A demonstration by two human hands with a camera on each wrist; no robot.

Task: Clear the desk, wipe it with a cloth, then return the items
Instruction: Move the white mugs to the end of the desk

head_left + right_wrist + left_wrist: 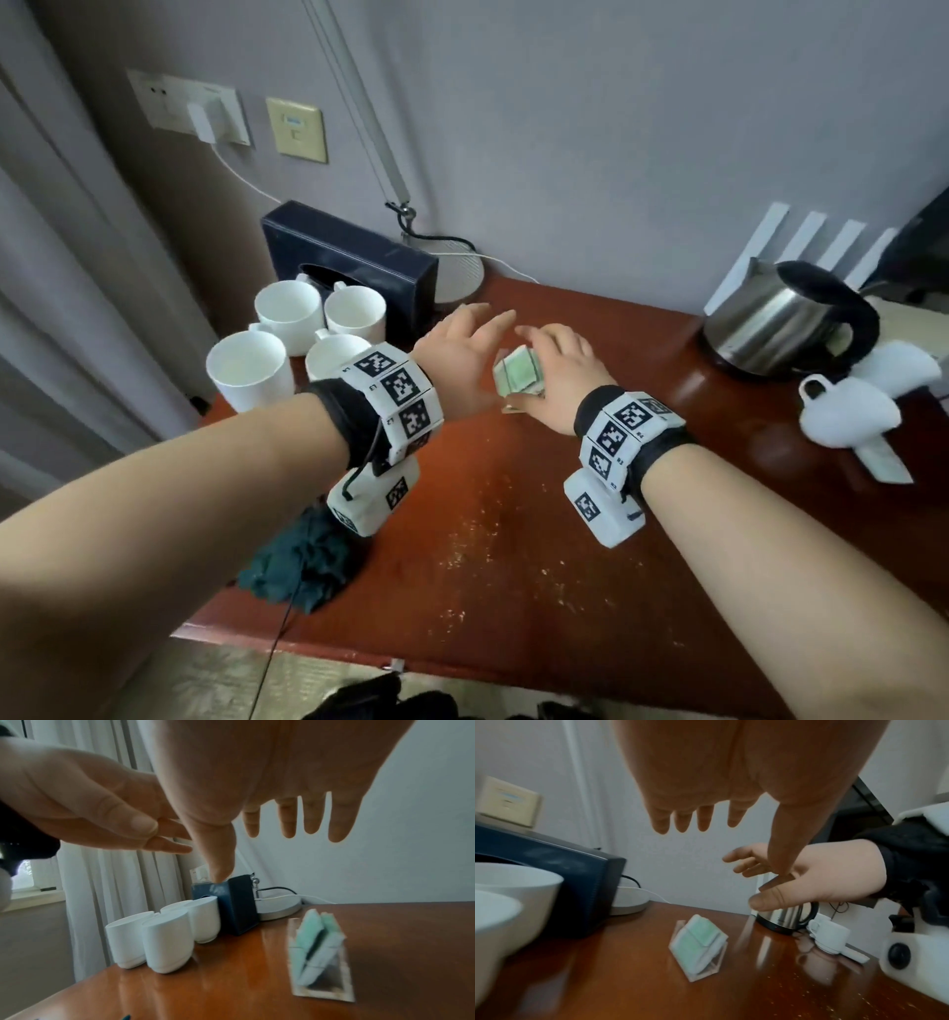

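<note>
- The desk (539,514), a red-brown top, carries everything; crumbs speckle its near part, so by my reading wiping is not done and clearing is the step in hand.
- The kettle (785,324) stands to the right of the tea-bag holder, well apart from it.
- The tissue box (349,267) is behind and left of the holder, four white cups (287,308) beside it.
- A dark green cloth (303,560) lies nearer the front edge, left of the holder.
- The left hand (457,354) and right hand (560,375) hover just above the holder, fingers spread, holding nothing.
- The tea-bag holder (698,941) sits mid-desk; the next move likely calls for closing both hands on it and lifting it level.
</note>
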